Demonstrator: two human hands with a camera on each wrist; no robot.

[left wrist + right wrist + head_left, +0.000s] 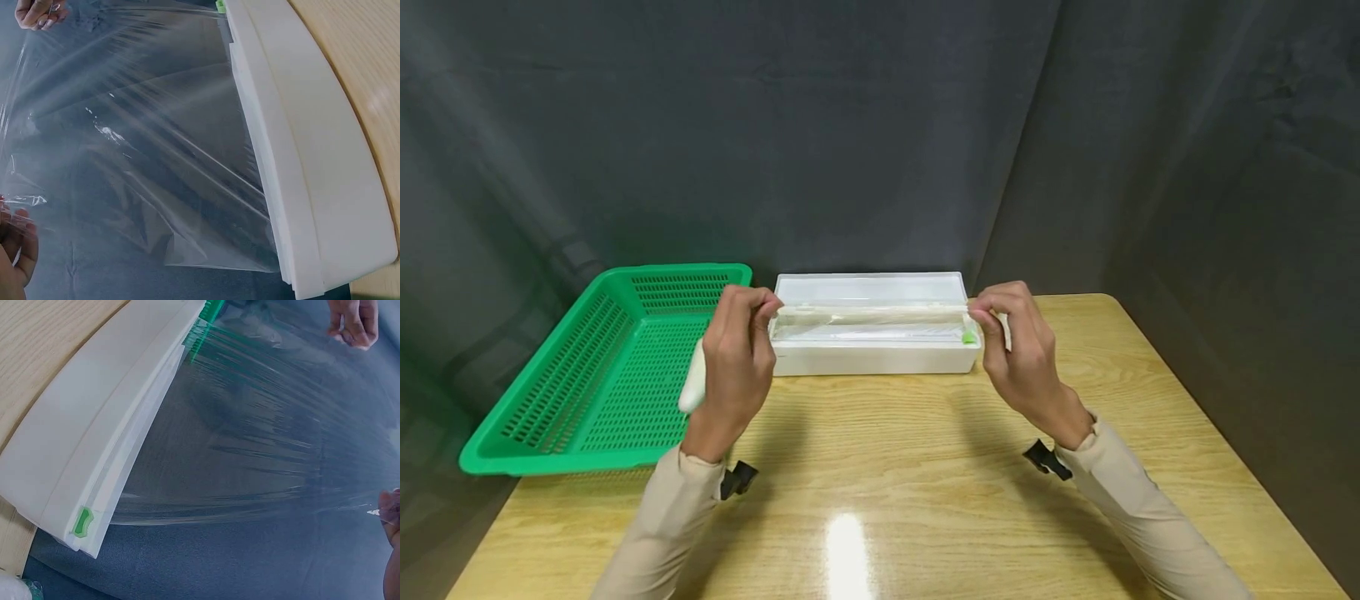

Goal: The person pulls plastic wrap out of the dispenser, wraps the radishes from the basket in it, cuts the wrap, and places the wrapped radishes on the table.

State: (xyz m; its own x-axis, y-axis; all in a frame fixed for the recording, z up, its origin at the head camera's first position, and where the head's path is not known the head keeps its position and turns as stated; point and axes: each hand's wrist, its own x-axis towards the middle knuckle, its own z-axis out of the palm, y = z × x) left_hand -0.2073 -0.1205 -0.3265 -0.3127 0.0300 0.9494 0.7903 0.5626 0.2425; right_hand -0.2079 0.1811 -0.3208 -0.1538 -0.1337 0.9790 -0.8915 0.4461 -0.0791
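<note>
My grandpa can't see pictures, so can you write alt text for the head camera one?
A person's left hand and right hand pinch clear plastic film coming from an open white box on a wood-grain table. A green basket stands to the left, before a dark curtain.

The basket (572, 461) sits left of the dispenser (872, 360).

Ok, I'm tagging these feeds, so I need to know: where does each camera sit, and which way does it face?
Head: on the head, facing forward and down at the white box and green basket; the left hand, right hand and beige sleeves show.
Left wrist: on that wrist, facing the clear film and box; both hands show, the left nearer.
Right wrist: on that wrist, facing the film and box from the other end; both hands show, the right nearer.
Shared: both wrist views show film, box and both hands.
</note>
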